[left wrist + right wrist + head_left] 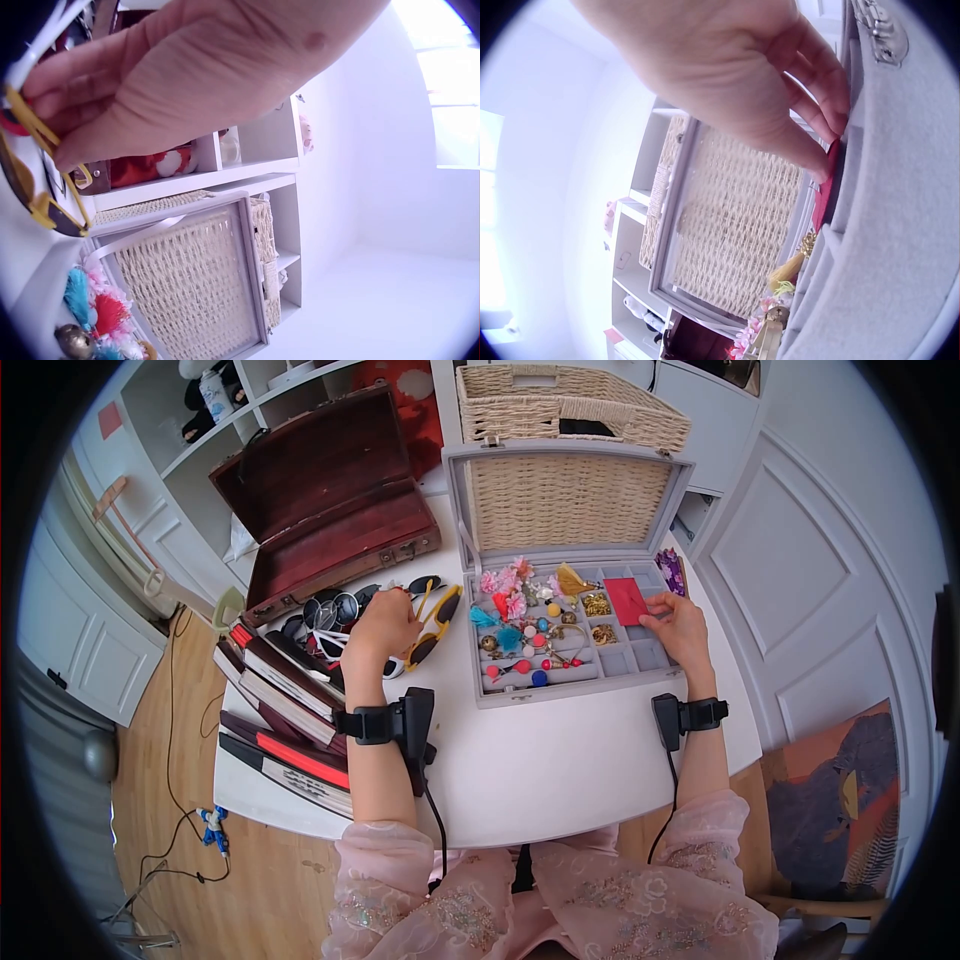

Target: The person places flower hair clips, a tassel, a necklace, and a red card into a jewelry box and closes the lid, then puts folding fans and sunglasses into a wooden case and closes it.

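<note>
My left hand (383,628) is over a cluster of eyewear on the left of the white table. Its thumb and fingers pinch a thin arm of the yellow sunglasses (45,206), whose dark lenses face outward. Round-lensed glasses (332,610) lie beside that hand. On the right, my right hand (680,628) pinches the edge of a small red envelope (624,601) between thumb and fingers. The envelope lies over the compartments of an open grey jewelry box (575,690). Flower hair ornaments (512,582), gold chains (603,633) and beaded pieces fill other sections.
An open dark-red suitcase (335,535) stands at the back left, and a woven basket (570,400) behind the jewelry box. Stacked books (290,690) line the table's left edge. A purple patterned item (671,572) sits right of the box.
</note>
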A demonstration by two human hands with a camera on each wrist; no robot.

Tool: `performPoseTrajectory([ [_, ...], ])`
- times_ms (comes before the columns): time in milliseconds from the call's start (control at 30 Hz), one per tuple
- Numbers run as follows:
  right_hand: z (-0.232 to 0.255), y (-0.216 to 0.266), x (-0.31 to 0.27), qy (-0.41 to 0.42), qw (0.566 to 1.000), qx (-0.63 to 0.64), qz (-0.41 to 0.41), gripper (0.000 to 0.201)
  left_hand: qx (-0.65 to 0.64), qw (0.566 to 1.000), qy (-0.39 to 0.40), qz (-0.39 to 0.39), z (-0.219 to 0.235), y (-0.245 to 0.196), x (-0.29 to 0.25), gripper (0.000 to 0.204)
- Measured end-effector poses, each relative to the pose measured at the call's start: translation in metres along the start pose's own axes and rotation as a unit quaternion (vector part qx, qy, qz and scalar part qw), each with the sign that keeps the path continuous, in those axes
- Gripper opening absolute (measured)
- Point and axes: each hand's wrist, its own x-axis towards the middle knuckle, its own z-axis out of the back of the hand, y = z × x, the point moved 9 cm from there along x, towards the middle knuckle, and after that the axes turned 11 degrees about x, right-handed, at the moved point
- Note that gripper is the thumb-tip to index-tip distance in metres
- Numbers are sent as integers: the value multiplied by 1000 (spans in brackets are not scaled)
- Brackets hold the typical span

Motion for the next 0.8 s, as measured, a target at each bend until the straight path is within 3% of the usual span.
performPoseTrajectory([
  [300,-1,-2,1,4,1000,7,5,31,-49,997,36,50,-4,4,-2,17],
  [800,-2,5,-2,10,1000,-5,25,35,-56,997,30,48,8,-5,-11,19],
])
